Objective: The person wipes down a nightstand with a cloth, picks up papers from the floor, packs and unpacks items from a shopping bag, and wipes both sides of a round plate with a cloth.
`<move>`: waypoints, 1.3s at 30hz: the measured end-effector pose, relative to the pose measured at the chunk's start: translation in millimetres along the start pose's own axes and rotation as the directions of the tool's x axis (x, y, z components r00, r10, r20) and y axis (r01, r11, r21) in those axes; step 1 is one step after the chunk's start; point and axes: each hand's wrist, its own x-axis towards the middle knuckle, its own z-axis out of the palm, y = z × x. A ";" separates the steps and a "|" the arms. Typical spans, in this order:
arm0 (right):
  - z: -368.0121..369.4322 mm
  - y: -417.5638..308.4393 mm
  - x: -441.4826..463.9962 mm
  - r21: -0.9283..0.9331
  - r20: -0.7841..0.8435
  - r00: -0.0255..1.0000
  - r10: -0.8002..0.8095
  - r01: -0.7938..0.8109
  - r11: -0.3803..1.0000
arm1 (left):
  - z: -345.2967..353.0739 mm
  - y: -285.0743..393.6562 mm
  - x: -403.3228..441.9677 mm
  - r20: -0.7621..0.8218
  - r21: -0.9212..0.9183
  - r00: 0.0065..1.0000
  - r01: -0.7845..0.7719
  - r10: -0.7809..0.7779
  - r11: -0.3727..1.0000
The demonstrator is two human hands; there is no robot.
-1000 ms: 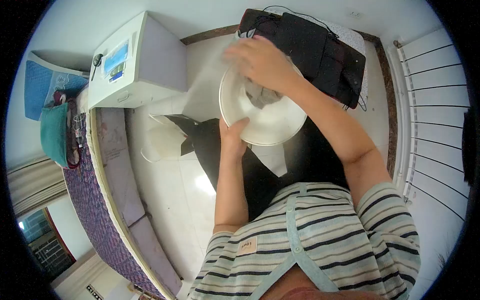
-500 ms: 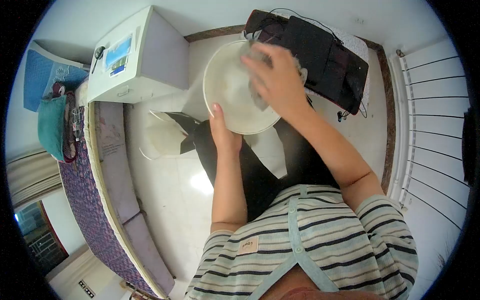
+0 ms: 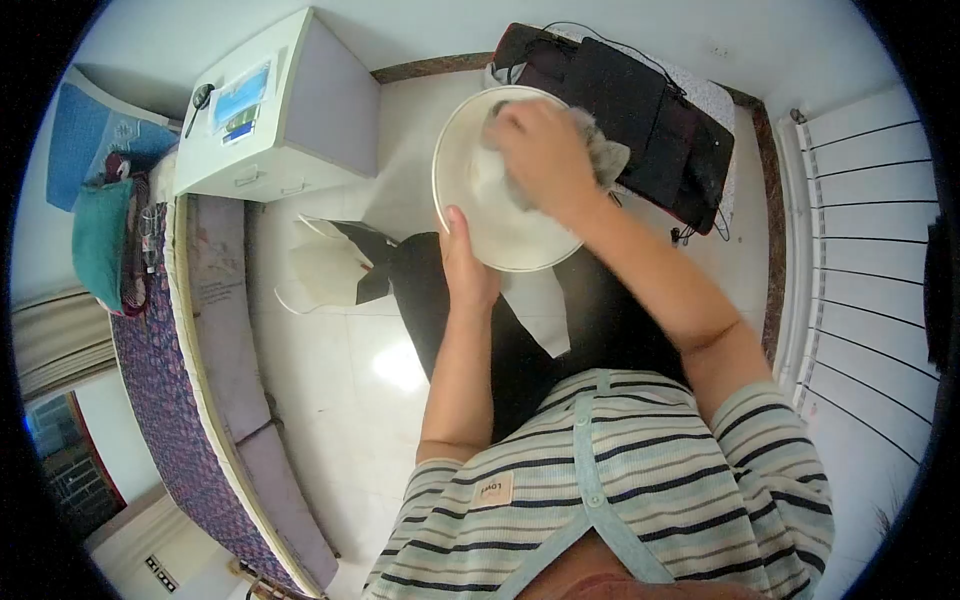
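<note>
A round white bowl (image 3: pixel 470 210) is held up over my lap, its inside facing me. My left hand (image 3: pixel 467 262) grips its lower left rim, with the thumb over the edge. Inside the bowl, my right hand (image 3: pixel 538 150) is closed on a grey cloth (image 3: pixel 608 158), which bunches out past the right rim. Motion blurs the fingers of my right hand a little, and they press the cloth to the inner wall.
A white cabinet (image 3: pixel 325 120) stands at the upper left, and a black table (image 3: pixel 640 110) with cables at the upper right. A paper bag (image 3: pixel 325 272) is on the floor, left of my legs. A bed (image 3: pixel 170 390) runs along the left; a white radiator (image 3: pixel 860 240) is at the right.
The bowl shifted left, then back slightly right. My right hand and the cloth have moved about over its inside, and more cloth now shows past the right rim.
</note>
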 end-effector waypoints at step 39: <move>-48.4 16.7 29.2 0.123 0.559 0.829 -0.010 -0.071 0.990 | 1.3 22.3 11.0 0.203 0.348 0.957 0.128 -0.208 0.929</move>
